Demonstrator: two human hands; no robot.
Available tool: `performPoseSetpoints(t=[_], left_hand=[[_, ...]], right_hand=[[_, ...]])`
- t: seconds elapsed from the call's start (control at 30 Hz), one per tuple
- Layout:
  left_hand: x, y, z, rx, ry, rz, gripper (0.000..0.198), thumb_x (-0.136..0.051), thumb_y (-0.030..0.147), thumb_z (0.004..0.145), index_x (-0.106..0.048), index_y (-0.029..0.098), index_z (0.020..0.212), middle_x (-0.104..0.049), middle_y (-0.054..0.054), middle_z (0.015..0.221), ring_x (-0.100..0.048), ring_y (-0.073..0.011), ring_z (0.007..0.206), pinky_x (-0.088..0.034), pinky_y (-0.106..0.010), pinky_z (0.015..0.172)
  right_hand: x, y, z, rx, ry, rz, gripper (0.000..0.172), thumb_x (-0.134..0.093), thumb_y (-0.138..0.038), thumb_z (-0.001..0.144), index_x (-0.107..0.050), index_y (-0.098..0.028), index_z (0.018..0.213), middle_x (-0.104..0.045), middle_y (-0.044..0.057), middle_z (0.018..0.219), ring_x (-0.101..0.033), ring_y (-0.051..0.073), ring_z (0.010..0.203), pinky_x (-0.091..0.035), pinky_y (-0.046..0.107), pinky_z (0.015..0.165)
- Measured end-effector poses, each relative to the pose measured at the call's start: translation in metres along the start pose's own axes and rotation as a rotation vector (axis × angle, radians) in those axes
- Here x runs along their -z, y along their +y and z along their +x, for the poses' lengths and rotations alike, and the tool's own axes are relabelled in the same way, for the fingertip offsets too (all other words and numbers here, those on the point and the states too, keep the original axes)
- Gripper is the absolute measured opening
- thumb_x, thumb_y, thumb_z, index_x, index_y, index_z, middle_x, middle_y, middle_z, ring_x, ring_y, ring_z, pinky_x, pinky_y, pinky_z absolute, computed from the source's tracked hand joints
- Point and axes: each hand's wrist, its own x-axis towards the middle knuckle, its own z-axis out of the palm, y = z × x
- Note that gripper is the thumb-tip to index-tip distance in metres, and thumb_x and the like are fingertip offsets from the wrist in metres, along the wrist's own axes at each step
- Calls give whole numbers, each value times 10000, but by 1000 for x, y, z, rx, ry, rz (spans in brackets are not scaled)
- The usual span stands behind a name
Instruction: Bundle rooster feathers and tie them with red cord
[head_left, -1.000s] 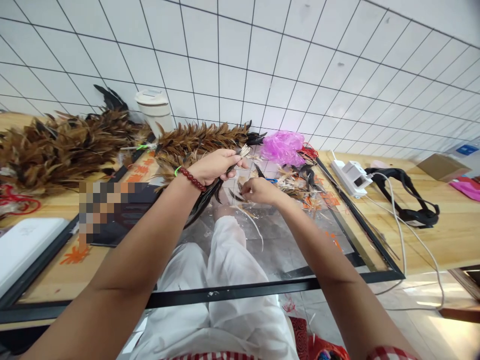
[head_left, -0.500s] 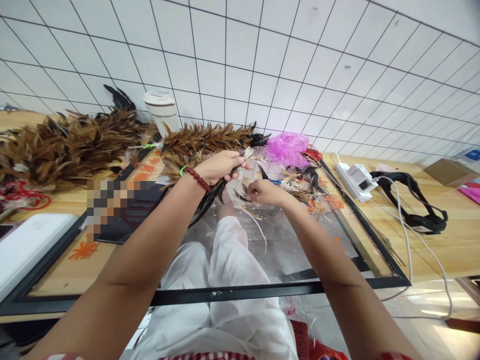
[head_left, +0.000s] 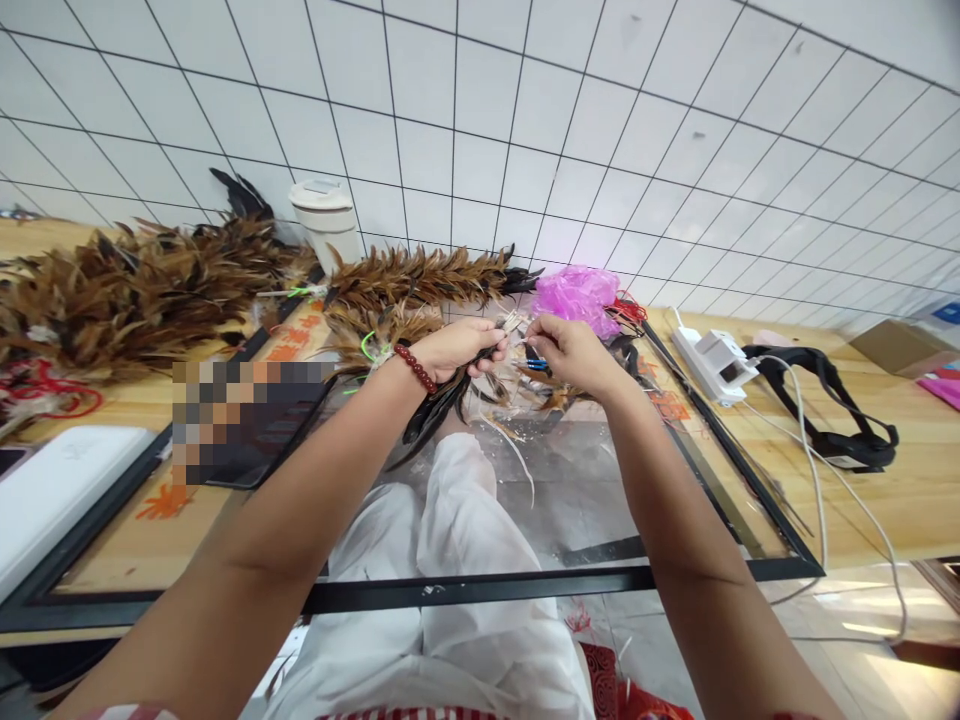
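Note:
My left hand (head_left: 466, 350), with a dark red bead bracelet (head_left: 417, 370) at the wrist, is closed around a bunch of dark feathers (head_left: 424, 418). Their pale quill ends (head_left: 511, 321) stick out past the thumb, while the black vanes hang below the palm. Close by on the right, my right hand (head_left: 574, 352) pinches thumb and finger together beside those quills. A small whitish bit shows at its fingertips, too small to name. Beneath the right hand lie a blue-handled object (head_left: 535, 365), partly hidden, and loose brown feathers (head_left: 559, 398).
Brown feather garlands (head_left: 420, 276) lie along the wall, with a larger pile (head_left: 127, 300) at left. A white cup (head_left: 327, 222) stands behind them. A pink plastic bag (head_left: 576, 298), a power strip (head_left: 709, 365) and a black strap (head_left: 832, 420) are to the right. A black frame (head_left: 480, 588) edges the glass.
My right hand has lifted from the loose feathers and moved up and right, beside the quill ends. My left hand has shifted slightly right and down, still holding the feather bunch.

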Motion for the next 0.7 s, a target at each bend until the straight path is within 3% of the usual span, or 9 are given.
performPoseSetpoints(t=[0.17,0.33,0.43,0.6,0.7], left_hand=[[-2,-1,3,46,94,150,177,-501,184,847,-468,147,677,-430,29,597,-307,-17,384,-178,-146,362],[-7,-5,7,-14,125,528,202,-495,183,817,-497,153,617,-446,16,542,-370,-65,437,-260,-186,410],[-10,-8,7,-106,40,688,219,-500,193,802,-503,159,586,-481,6,543,-394,-88,483,-301,-204,454],[-19,-7,0,-174,-217,715,203,-479,227,810,-512,161,622,-491,8,568,-399,-95,506,-319,-209,494],[-22,-3,-3,-223,-197,710,192,-441,236,831,-508,163,667,-483,17,591,-398,-94,520,-324,-210,526]], right_hand=[[11,3,-1,18,-42,-191,268,-431,-231,896,-687,-153,889,-656,83,896,-549,192,837,-369,290,773],[16,-6,-3,102,92,-291,276,-427,-274,922,-693,-206,957,-625,86,1099,-491,253,1040,-314,389,912],[16,-9,-2,144,84,-220,279,-420,-251,922,-690,-234,993,-612,71,1156,-484,251,1094,-316,401,935],[4,7,2,109,85,78,290,-446,-333,909,-695,-189,952,-671,68,965,-582,200,928,-407,314,840],[-5,18,4,49,74,165,244,-503,-300,851,-693,-146,841,-670,48,814,-590,169,776,-417,270,735]])
